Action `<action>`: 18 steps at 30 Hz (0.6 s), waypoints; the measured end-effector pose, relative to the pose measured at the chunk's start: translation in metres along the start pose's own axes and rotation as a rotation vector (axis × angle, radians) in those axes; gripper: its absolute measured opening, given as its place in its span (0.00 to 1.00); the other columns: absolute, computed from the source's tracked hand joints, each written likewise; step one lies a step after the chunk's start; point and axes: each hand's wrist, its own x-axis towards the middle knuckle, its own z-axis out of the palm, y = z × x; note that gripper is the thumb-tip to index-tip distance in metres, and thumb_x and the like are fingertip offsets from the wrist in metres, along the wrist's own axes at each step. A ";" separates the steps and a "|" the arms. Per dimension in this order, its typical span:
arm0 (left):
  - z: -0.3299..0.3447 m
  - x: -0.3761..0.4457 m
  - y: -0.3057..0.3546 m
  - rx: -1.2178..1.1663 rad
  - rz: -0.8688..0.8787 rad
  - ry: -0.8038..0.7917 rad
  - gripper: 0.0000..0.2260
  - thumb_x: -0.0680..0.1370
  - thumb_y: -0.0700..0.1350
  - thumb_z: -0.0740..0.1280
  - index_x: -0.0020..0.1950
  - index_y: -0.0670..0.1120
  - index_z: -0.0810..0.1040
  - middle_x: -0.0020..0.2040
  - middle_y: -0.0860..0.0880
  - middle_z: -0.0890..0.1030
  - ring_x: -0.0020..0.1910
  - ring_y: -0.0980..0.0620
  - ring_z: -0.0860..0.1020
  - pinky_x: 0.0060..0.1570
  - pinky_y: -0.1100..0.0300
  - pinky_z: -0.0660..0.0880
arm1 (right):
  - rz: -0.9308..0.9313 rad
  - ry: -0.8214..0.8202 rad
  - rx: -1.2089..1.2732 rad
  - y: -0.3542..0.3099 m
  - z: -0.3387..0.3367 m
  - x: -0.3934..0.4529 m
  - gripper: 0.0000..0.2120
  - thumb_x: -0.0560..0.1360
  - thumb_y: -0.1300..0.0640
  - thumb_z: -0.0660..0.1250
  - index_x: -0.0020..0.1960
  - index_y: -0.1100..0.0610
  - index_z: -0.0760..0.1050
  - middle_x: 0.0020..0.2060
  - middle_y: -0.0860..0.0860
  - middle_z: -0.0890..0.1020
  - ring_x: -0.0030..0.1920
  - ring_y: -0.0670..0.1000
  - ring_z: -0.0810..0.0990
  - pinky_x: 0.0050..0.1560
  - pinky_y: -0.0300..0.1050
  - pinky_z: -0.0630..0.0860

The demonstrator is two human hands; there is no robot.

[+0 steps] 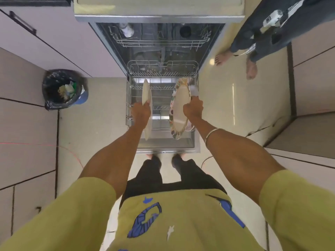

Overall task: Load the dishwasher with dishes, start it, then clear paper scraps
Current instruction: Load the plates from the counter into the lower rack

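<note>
The dishwasher stands open in front of me with its lower rack (pixel 130 69) pulled out over the lowered door (pixel 168 150). My left hand (pixel 140 113) grips a plain cream plate (pixel 146 93), held on edge over the rack's left side. My right hand (pixel 193 108) grips a cream plate with a patterned rim (pixel 179 98), also on edge, over the rack's right side. A second dish edge (pixel 190 126) shows just behind that plate. The upper rack (pixel 159 43) sits pushed in, with a white item (pixel 126 29) and a dark cup (pixel 185 30) in it.
A bin lined with a black bag (pixel 61 89) stands on the floor to the left, holding scraps. Another person's bare feet (pixel 235 64) stand at the right of the dishwasher. Cabinets run along both sides. A counter edge (pixel 159 17) overhangs the machine.
</note>
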 end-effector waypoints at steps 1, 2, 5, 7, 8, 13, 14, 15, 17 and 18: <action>0.007 0.006 0.000 0.000 0.002 -0.003 0.19 0.81 0.52 0.64 0.61 0.38 0.77 0.53 0.43 0.81 0.47 0.46 0.78 0.46 0.54 0.76 | 0.001 -0.010 -0.008 0.000 0.003 0.006 0.16 0.77 0.65 0.63 0.64 0.65 0.72 0.59 0.60 0.77 0.61 0.60 0.77 0.53 0.46 0.75; 0.013 0.011 -0.001 0.001 0.007 -0.010 0.18 0.81 0.52 0.64 0.61 0.38 0.77 0.52 0.44 0.81 0.47 0.47 0.79 0.44 0.56 0.75 | -0.005 -0.017 -0.013 0.001 0.007 0.013 0.16 0.77 0.65 0.63 0.65 0.65 0.71 0.60 0.60 0.77 0.61 0.60 0.77 0.55 0.47 0.76; 0.031 0.027 0.002 -0.010 0.016 -0.025 0.18 0.82 0.50 0.64 0.60 0.36 0.77 0.50 0.44 0.80 0.46 0.48 0.79 0.40 0.60 0.75 | -0.014 -0.049 -0.024 0.001 0.022 0.035 0.18 0.78 0.64 0.62 0.67 0.65 0.68 0.62 0.60 0.75 0.64 0.61 0.74 0.61 0.49 0.74; 0.046 0.039 0.003 -0.020 0.028 -0.030 0.17 0.82 0.49 0.64 0.60 0.35 0.77 0.50 0.43 0.80 0.45 0.49 0.77 0.37 0.62 0.74 | -0.027 -0.074 -0.046 0.003 0.030 0.049 0.19 0.80 0.64 0.61 0.69 0.65 0.65 0.64 0.60 0.73 0.67 0.59 0.70 0.65 0.42 0.66; 0.054 0.044 0.002 -0.026 0.034 -0.035 0.17 0.82 0.48 0.64 0.60 0.35 0.78 0.49 0.43 0.80 0.44 0.49 0.76 0.36 0.62 0.73 | -0.042 -0.080 -0.051 0.006 0.035 0.055 0.18 0.81 0.64 0.60 0.69 0.66 0.65 0.64 0.60 0.73 0.68 0.58 0.69 0.65 0.37 0.59; 0.089 0.066 -0.004 -0.001 0.043 -0.052 0.15 0.82 0.47 0.64 0.57 0.35 0.80 0.42 0.46 0.80 0.41 0.48 0.76 0.39 0.60 0.74 | -0.055 -0.099 -0.079 0.011 0.059 0.079 0.23 0.80 0.63 0.61 0.73 0.63 0.61 0.62 0.60 0.76 0.65 0.58 0.74 0.66 0.44 0.63; 0.096 0.072 -0.008 0.012 0.053 -0.054 0.16 0.82 0.48 0.64 0.56 0.35 0.80 0.44 0.44 0.82 0.41 0.48 0.77 0.40 0.59 0.75 | -0.055 -0.110 -0.076 0.012 0.066 0.084 0.23 0.80 0.62 0.62 0.73 0.63 0.61 0.61 0.60 0.76 0.63 0.59 0.75 0.65 0.48 0.67; 0.102 0.076 -0.012 0.036 0.066 -0.059 0.16 0.82 0.48 0.64 0.55 0.35 0.81 0.45 0.43 0.82 0.41 0.47 0.78 0.41 0.58 0.76 | -0.053 -0.117 -0.063 0.012 0.072 0.088 0.23 0.80 0.62 0.63 0.73 0.62 0.62 0.61 0.61 0.77 0.61 0.59 0.76 0.63 0.51 0.72; 0.114 0.083 -0.019 0.106 0.091 -0.062 0.17 0.82 0.50 0.64 0.52 0.36 0.82 0.41 0.44 0.80 0.38 0.47 0.78 0.38 0.58 0.75 | -0.062 -0.110 -0.031 0.017 0.084 0.096 0.23 0.79 0.62 0.64 0.72 0.63 0.62 0.60 0.60 0.77 0.54 0.56 0.77 0.57 0.52 0.76; 0.120 0.086 -0.023 0.129 0.100 -0.055 0.17 0.81 0.50 0.64 0.51 0.37 0.82 0.39 0.46 0.79 0.37 0.48 0.78 0.36 0.59 0.75 | -0.067 -0.107 -0.023 0.020 0.090 0.100 0.24 0.79 0.62 0.65 0.72 0.63 0.62 0.59 0.60 0.77 0.51 0.54 0.76 0.55 0.50 0.77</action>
